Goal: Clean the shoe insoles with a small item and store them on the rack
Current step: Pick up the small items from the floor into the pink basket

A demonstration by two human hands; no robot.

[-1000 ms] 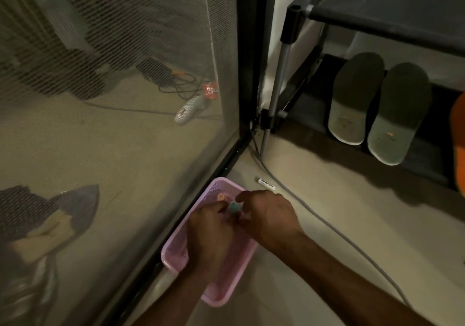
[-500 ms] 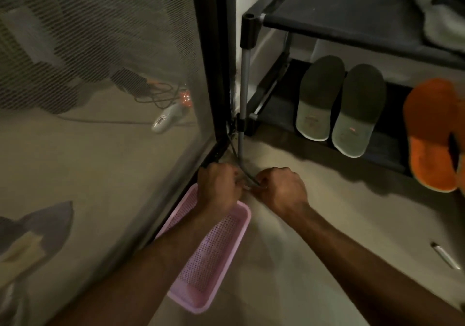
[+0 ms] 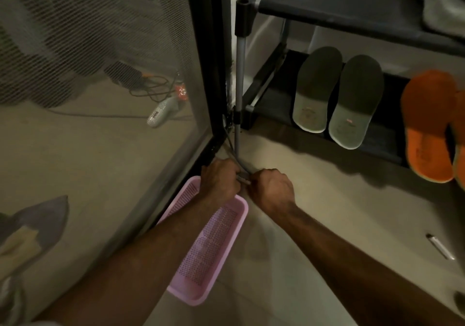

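Two grey-green insoles (image 3: 317, 91) (image 3: 354, 104) lie side by side on the black rack's lower shelf (image 3: 274, 96). An orange insole (image 3: 427, 127) lies to their right, with another partly cut off at the frame edge. On the floor in front of the rack leg, my left hand (image 3: 219, 182) and my right hand (image 3: 273, 191) meet with curled fingers. Between them they pinch a small greyish item (image 3: 243, 179), mostly hidden. Both hands hover over the far end of a pink perforated basket (image 3: 208, 250).
A mesh screen door with a black frame (image 3: 208, 74) stands at the left, against the basket. The rack's metal leg (image 3: 240, 74) and a grey cable run down just behind my hands. A white pen-like stick (image 3: 440, 246) lies on the floor at the right.
My hands have moved from over the middle of the basket to its far end near the rack leg. Over the last half second they have hardly moved.
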